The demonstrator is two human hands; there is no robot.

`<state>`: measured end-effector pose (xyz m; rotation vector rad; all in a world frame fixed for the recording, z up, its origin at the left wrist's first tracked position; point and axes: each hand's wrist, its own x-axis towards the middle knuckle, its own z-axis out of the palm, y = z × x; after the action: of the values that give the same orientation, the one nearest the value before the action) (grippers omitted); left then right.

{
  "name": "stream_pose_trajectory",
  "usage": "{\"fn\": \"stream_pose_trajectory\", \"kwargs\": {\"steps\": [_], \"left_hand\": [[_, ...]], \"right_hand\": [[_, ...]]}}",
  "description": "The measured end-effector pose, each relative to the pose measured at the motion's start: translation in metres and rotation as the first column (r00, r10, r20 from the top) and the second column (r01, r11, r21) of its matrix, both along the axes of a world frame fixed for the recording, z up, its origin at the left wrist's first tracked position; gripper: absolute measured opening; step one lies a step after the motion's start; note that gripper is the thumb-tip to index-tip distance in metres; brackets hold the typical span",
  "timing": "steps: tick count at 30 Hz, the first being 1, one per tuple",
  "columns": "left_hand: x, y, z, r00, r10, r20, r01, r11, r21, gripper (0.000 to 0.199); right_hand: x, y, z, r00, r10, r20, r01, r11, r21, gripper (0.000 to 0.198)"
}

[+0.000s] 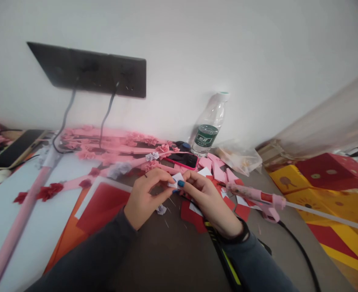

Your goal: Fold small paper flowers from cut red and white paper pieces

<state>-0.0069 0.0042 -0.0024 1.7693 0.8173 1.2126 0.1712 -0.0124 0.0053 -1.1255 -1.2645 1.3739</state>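
Between my two hands, at the middle of the view, is a small piece of white paper [176, 181]. My left hand [150, 194] pinches its left side between thumb and fingers. On the right side, my right hand [208, 198] grips the same piece with thumb and forefinger. Just below the fingers a small pale paper flower [161, 209] lies on the table [167, 251]. Red paper pieces [194, 217] lie partly under my right hand. A pink glue gun [258, 198] with a long white stick rests to the right of that hand.
A pink branch with paper flowers [130, 140] lies along the wall. Behind my hands are a phone [183, 160] and a water bottle [208, 129]. Red and orange sheets [102, 207] lie at left, yellow and red boxes [334, 194] at right. A black-and-yellow cutter [217, 251] lies by my right forearm.
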Motion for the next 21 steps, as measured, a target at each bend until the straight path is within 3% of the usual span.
{"fn": "stream_pose_trajectory", "kwargs": {"steps": [4, 9, 16, 21], "left_hand": [[-0.0011, -0.0001, -0.0004, 1.0, 0.012, -0.005, -0.012, 1.0, -0.005, 0.007], [-0.0008, -0.002, -0.0008, 0.993, 0.077, 0.092, -0.061, 0.983, -0.171, 0.007], [0.0001, -0.0009, -0.0002, 0.987, 0.08, 0.137, -0.045, 0.969, -0.242, 0.002], [0.0017, -0.0009, 0.0028, 0.982, 0.06, 0.177, -0.01, 0.962, -0.274, 0.009]], "right_hand": [[-0.0013, -0.0017, 0.0051, 1.0, 0.016, 0.017, -0.017, 1.0, 0.017, 0.034], [-0.0035, -0.0032, 0.0085, 0.997, 0.068, 0.046, -0.071, 0.996, 0.061, 0.034], [-0.0041, -0.002, 0.0075, 0.992, -0.016, 0.121, -0.003, 0.989, 0.15, 0.04], [-0.0036, -0.0023, 0.0083, 0.989, -0.053, 0.139, 0.032, 0.988, 0.153, 0.041]]}}
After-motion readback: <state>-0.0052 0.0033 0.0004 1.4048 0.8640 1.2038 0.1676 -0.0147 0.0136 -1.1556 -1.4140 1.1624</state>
